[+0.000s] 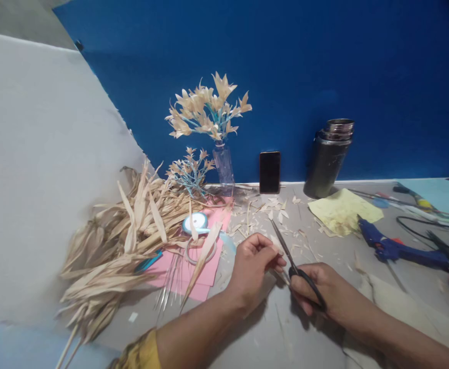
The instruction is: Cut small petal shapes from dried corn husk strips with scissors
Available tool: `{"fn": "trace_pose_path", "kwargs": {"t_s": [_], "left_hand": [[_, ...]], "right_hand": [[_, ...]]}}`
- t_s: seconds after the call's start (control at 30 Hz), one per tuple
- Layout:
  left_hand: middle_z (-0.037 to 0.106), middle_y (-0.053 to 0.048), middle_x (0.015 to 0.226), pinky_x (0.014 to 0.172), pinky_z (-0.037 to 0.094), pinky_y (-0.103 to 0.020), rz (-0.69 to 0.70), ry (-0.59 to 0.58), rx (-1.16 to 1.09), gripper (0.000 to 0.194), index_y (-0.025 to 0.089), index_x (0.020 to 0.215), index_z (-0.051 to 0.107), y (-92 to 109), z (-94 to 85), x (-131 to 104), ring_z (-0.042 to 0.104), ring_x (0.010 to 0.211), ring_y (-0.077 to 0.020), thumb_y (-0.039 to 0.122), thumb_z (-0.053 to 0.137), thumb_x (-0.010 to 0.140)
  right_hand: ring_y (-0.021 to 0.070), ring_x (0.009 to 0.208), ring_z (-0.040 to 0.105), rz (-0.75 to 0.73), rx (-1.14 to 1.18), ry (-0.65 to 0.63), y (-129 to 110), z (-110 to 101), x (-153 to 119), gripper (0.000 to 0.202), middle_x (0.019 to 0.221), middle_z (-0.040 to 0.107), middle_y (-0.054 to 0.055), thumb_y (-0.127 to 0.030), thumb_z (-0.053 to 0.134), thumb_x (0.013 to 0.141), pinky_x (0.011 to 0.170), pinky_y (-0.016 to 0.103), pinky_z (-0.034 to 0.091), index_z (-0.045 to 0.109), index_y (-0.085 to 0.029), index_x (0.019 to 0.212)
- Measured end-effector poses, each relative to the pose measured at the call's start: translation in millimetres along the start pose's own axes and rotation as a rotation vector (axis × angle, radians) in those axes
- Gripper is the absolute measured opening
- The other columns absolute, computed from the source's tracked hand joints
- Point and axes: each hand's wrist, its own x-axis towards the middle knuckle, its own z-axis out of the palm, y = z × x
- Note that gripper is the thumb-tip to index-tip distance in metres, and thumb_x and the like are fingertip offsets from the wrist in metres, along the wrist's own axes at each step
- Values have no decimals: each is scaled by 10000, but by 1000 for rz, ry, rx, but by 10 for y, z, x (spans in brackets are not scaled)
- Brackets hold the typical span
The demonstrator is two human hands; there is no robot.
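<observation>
I have my right hand [320, 288] clenched around the black handles of the scissors [288, 251], whose blades point away and slightly left over the worktop [259, 338]. My left hand [253, 264] is just beside them, thumb and fingers pinching a small pale piece of husk [277, 244] near the blades; whether the metal touches it, I can't tell.

Beyond my hands, pale scraps [282, 211] are scattered about. To the left I see a large heap of dried husks [132, 238], with pink paper [200, 283], thin wires [170, 282] and a blue-and-white roll [195, 222] at its near right side. The mark at the roll's centre is too small for me to read.

Toward the back, a clear bottle [223, 168] holds pale flowers [205, 110] on blue-green stems, with a smaller bunch [191, 171] to its left. A dark-screened phone [269, 172] stands upright against the blue wall [305, 61]. Right of it is a dark flask [327, 166] with a metal neck; I can't make out the faint marks on its side. Crumpled yellow paper [343, 211] and a blue glue gun [405, 251] lie nearer, to the right.
</observation>
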Motion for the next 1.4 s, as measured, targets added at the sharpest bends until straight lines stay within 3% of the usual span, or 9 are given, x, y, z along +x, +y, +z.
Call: {"fn": "trace_pose_path", "kwargs": {"t_s": [0.2,0.37,0.47,0.73,0.83,1.0,1.17,1.3,1.4], "left_hand": [[629,-19,651,561,476,-238,1,-4,11,194,166,749,551,35,-51,60,587,572,-120,266,716,726],[624,-22,696,513,464,-215,-34,-25,192,159,153,734,575,317,-140,275,606,600,-119,245,703,751],[605,-8,645,481,430,-197,13,-2,434,129,152,688,562,462,-81,556,581,554,-101,157,647,784],[578,16,590,466,356,-204,41,127,564,139,151,723,555,562,157,1387,513,449,-84,42,642,724],[567,24,606,473,349,-212,51,105,576,112,157,759,566,692,6,1216,466,432,-71,53,579,723],[431,57,515,472,270,-235,-19,-13,719,106,166,769,630,702,-354,389,334,412,-76,120,540,736],[630,-44,832,614,353,-303,66,-219,1545,211,200,980,627,345,-457,-304,565,726,-201,325,563,823],[622,-95,985,675,383,-333,83,-177,1722,149,183,914,586,156,-443,-460,581,830,-232,300,529,842],[605,-41,820,626,361,-297,24,-153,1481,115,193,771,556,194,-448,-442,545,735,-185,299,566,814]], "right_hand": [[85,427,349,-47,29,72,-2,-58,16,558,481,466,-40,-714,577,784,441,233,238,527,-190,598],[87,460,329,-83,42,212,-52,-215,18,601,501,438,-44,-749,498,816,468,245,230,543,-183,616],[92,462,339,-87,36,252,-37,-304,48,582,506,440,-43,-721,491,845,470,247,226,548,-184,629],[102,487,377,-168,65,303,-22,-462,62,516,545,490,-32,-648,552,858,488,248,261,560,-184,633],[115,490,396,-200,32,349,-54,-515,28,542,524,492,-23,-667,537,860,493,257,281,567,-187,610],[115,487,385,-171,42,364,-62,-511,17,524,526,501,-18,-662,582,836,483,261,271,575,-193,602],[119,495,377,-137,-13,319,-47,-470,29,508,516,477,-21,-638,630,807,494,267,271,548,-201,560],[127,507,381,-140,-58,310,-57,-478,31,513,527,489,-14,-664,668,749,502,275,282,559,-201,556],[126,516,397,-131,-67,270,-31,-480,49,495,541,503,-14,-642,679,747,502,270,296,568,-194,569]]}}
